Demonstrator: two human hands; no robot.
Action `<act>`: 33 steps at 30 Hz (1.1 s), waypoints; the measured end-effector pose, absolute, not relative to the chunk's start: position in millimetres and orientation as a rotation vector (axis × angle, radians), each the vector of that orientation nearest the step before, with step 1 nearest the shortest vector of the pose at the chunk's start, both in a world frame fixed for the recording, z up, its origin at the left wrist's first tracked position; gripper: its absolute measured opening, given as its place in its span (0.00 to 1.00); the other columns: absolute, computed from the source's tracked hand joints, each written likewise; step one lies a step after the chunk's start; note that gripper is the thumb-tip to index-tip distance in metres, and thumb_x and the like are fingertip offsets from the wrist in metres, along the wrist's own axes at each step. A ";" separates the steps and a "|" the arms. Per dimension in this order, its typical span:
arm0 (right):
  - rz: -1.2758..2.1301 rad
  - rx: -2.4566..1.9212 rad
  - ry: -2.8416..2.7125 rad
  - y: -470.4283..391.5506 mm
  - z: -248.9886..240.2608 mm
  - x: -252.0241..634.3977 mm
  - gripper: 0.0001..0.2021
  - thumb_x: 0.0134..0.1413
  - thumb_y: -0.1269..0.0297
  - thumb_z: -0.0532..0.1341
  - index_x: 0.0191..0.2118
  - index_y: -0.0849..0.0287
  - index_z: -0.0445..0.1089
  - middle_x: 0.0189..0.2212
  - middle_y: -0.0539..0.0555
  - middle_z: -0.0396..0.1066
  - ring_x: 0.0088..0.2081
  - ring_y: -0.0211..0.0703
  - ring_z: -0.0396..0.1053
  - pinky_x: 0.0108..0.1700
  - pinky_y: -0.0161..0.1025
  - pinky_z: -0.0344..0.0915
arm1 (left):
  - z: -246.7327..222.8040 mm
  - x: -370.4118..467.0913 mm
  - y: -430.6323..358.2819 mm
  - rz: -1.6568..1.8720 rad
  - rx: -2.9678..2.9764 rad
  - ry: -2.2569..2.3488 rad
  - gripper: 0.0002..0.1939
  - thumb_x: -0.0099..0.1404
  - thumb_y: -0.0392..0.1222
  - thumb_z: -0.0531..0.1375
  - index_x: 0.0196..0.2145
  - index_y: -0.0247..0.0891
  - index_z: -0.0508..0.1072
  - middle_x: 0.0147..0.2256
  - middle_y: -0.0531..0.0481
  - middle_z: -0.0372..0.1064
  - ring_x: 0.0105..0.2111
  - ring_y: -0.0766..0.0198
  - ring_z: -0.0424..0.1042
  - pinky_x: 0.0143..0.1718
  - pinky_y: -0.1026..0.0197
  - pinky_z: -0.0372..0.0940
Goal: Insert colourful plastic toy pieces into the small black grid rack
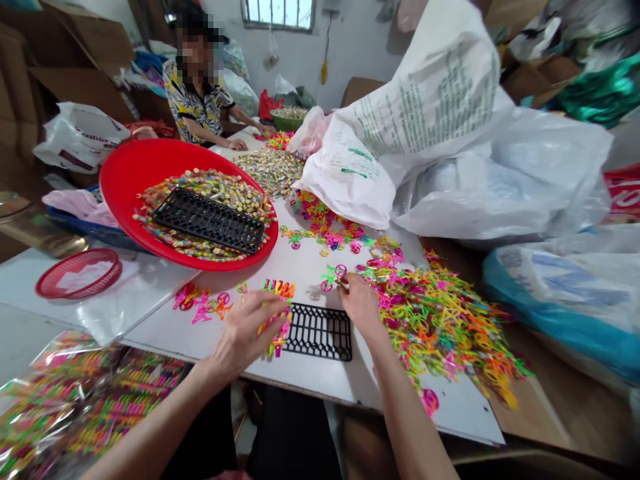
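Note:
My left hand (pixel 247 330) rests over the left end of a black plastic grid rack (pixel 320 331), its fingers on a row of small colourful toy bicycles (pixel 278 313) standing in the rack. My right hand (pixel 359 301) pinches one small toy bicycle (pixel 334 277) at the edge of a big heap of bright plastic bicycles (pixel 440 320) spread to the right on the white tabletop (pixel 310 377). A few loose bicycles (pixel 203 303) lie left of the rack.
A red basin (pixel 125 177) holds wrapped candies and another black rack (pixel 209 219). A small red basket (pixel 79 273) sits left. Large white plastic bags (pixel 450 133) crowd the right. A seated person (pixel 200 100) works at the far end. Packed bags (pixel 75 400) lie bottom left.

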State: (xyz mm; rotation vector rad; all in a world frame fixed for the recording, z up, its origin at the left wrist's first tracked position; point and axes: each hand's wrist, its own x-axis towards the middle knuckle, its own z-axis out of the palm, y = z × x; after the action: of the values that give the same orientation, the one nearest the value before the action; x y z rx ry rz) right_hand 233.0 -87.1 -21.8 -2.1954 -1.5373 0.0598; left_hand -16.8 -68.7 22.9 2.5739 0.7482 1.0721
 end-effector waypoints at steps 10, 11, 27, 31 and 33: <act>0.750 -1.538 -0.955 -111.5 -54.0 157.4 0.12 0.45 0.56 0.61 0.24 0.59 0.62 0.17 0.45 0.61 0.20 0.34 0.57 0.23 0.31 0.54 | 1.6 15.0 -40.0 0.600 2.625 0.741 0.11 0.62 0.28 0.51 0.37 0.34 0.71 0.33 0.47 0.69 0.36 0.61 0.69 0.40 0.60 0.65; 0.773 -1.530 -0.920 -108.5 -55.5 152.4 0.11 0.45 0.56 0.60 0.25 0.59 0.63 0.18 0.46 0.63 0.20 0.35 0.58 0.23 0.32 0.56 | 0.4 14.6 -40.5 0.610 2.608 0.754 0.11 0.62 0.28 0.52 0.38 0.34 0.71 0.34 0.46 0.69 0.37 0.61 0.69 0.40 0.60 0.65; 0.348 -1.959 -1.733 -91.9 -67.1 139.6 0.09 0.53 0.75 0.50 0.37 0.62 0.66 0.32 0.56 0.68 0.33 0.41 0.66 0.37 0.36 0.63 | 0.9 15.6 -39.3 0.684 2.560 0.743 0.07 0.63 0.36 0.57 0.38 0.35 0.72 0.33 0.47 0.71 0.35 0.62 0.71 0.38 0.62 0.65; 0.362 -1.992 -1.816 -92.5 -63.2 135.0 0.10 0.54 0.76 0.50 0.38 0.63 0.67 0.35 0.58 0.68 0.34 0.42 0.66 0.37 0.37 0.62 | 1.6 15.2 -41.4 0.638 2.615 0.748 0.07 0.65 0.35 0.54 0.34 0.35 0.72 0.31 0.48 0.70 0.33 0.63 0.70 0.37 0.62 0.64; 0.465 -1.921 -1.832 -93.2 -60.9 148.6 0.09 0.54 0.74 0.52 0.36 0.63 0.68 0.32 0.55 0.69 0.32 0.39 0.66 0.35 0.34 0.62 | 1.6 13.8 -42.1 0.598 2.642 0.734 0.08 0.65 0.35 0.53 0.33 0.34 0.71 0.31 0.47 0.69 0.33 0.63 0.69 0.36 0.62 0.64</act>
State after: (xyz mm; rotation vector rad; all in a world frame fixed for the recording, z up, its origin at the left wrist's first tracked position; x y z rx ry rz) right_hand 148.6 -93.2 -60.9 -1.9213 -1.8321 0.4648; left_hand 13.8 -42.1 1.6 2.6425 0.7338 0.5982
